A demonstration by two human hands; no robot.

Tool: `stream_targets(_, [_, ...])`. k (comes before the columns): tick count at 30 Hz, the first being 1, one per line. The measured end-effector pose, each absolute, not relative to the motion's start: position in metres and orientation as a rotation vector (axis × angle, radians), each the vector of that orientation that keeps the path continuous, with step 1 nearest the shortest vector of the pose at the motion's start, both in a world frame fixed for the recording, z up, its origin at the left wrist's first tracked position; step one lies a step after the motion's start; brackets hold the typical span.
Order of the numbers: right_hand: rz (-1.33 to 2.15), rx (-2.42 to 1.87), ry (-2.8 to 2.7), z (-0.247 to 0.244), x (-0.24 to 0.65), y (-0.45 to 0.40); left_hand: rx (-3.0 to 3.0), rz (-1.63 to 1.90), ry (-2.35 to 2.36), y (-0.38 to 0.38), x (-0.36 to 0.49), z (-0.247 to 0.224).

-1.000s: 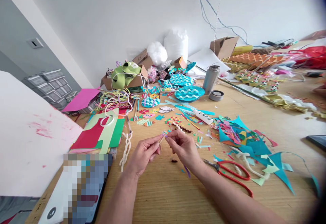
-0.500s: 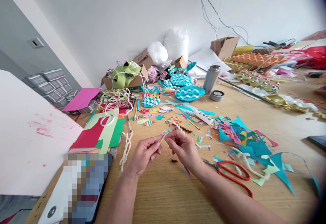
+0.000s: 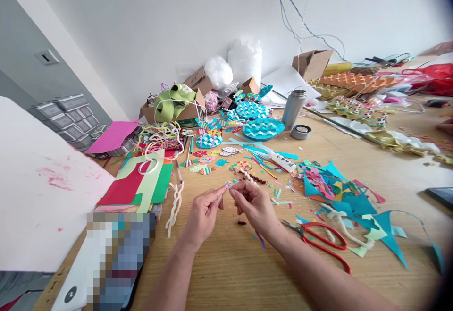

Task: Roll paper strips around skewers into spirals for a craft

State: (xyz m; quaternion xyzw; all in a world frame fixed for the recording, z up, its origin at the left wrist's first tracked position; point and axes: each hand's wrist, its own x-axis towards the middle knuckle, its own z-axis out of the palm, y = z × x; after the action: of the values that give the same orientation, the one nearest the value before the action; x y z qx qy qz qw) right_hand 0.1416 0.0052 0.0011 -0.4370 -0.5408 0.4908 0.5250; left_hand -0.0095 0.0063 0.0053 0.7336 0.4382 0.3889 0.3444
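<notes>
Over the middle of the wooden table, my left hand (image 3: 206,209) and my right hand (image 3: 253,202) meet at their fingertips. Both are closed in a pinch. Between the tips shows a tiny pale, bluish-pink bit (image 3: 227,185), too small to name; which hand grips it I cannot tell. Just beyond lie a pile of small coloured paper bits (image 3: 240,166) and a brown and white twisted pipe cleaner (image 3: 253,177). Paper fish (image 3: 207,159) are laid out farther back. Red-handled scissors (image 3: 323,240) rest beside my right forearm.
White braided pipe cleaners (image 3: 174,207) and coloured paper sheets (image 3: 123,186) lie left, above a phone (image 3: 141,254). A glue tube (image 3: 282,161), a steel flask (image 3: 294,110) and blue wavy-striped paper shapes (image 3: 264,129) stand behind. Blue paper scraps (image 3: 354,207) cover the right side.
The thin tan stick that showed in my left fingers is no longer visible. My left fingers have straightened and turned slightly; my right hand has hardly moved.
</notes>
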Motion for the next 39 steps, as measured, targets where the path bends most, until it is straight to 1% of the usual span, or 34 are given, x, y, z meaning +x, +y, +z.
stream_targets(3, [1.224, -1.035, -1.234, 0.000, 0.141, 0.007, 2.210, 1.013, 1.239, 0.004, -0.007, 0.001])
stream_targets(7, [1.325, -0.978, -1.131, -0.001, 0.140, 0.009, 2.427, 0.902, 1.378, -0.001, -0.003, 0.000])
stream_targets(13, [1.390, -0.965, -1.046, 0.002, 0.138, 0.009, 2.559, 0.800, 1.493, -0.006, -0.001, 0.001])
stream_targets(18, [1.440, -0.939, -1.021, 0.003, 0.139, 0.010, 2.529, 0.784, 1.501, -0.006, -0.001, 0.000])
stream_targets(22, [1.447, -0.935, -1.018, 0.002, 0.138, 0.009, 2.354, 0.883, 1.407, -0.004, 0.000, 0.002])
stream_targets(29, [1.340, -1.009, -1.111, -0.003, 0.138, 0.010, 1.862, 1.062, 1.211, 0.001, 0.001, 0.006])
stream_targets(35, [1.333, -0.976, -1.210, -0.003, 0.138, 0.009, 1.229, 0.980, 1.127, 0.002, 0.002, 0.012])
stream_targets(39, [1.389, -0.937, -1.243, 0.000, 0.137, 0.005, 0.958, 0.997, 1.071, 0.003, -0.001, 0.018])
